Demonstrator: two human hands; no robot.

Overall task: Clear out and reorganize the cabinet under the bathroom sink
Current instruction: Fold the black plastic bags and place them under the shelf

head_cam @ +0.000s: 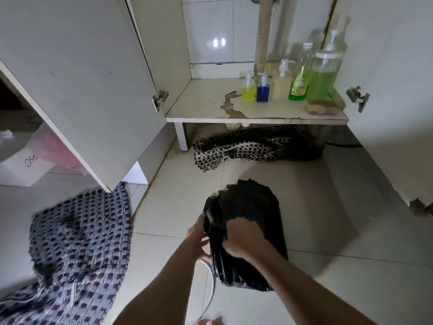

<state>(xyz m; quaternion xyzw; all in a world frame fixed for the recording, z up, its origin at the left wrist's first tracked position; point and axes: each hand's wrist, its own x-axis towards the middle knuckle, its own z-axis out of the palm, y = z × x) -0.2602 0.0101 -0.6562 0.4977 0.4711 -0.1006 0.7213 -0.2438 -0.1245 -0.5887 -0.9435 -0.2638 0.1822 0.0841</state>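
I had both grips on the black bag [248,231] on the floor: the left [198,233] pressed its side, the right [243,240] curled into its top. It looked soft, light and slippery; I'd gather the crumpled top edge.

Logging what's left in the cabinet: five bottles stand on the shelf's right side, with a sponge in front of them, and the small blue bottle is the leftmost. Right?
Nearly. The head view shows the small yellow bottle leftmost; the blue bottle stands just right of it. The five bottles on the shelf and the sponge in front are right.
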